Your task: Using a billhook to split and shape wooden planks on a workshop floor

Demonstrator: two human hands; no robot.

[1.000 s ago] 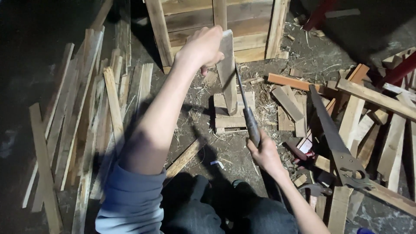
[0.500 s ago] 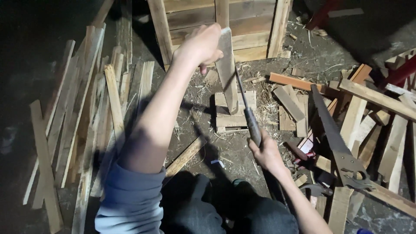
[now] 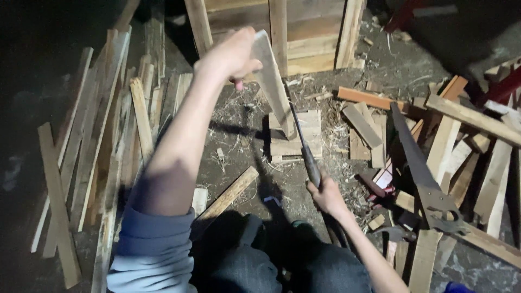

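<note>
Gripping an upright wood slat [image 3: 274, 81], left hand [image 3: 230, 54] steadies it; right hand [image 3: 325, 196] apparently clutches a blade [image 3: 304, 144].

Left hand [image 3: 230, 57] raised, arm outstretched, fingers clenched; right hand [image 3: 325, 196] low, fist closed.

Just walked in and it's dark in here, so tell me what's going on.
A person is crouched over a dirt floor. Their left hand holds a narrow wooden board upright by its top end, its foot on a small wooden block. Their right hand grips a long-bladed knife, with its blade set against the board's edge. Thin wood strips lie to the left. A handsaw rests on scrap wood to the right.
</note>
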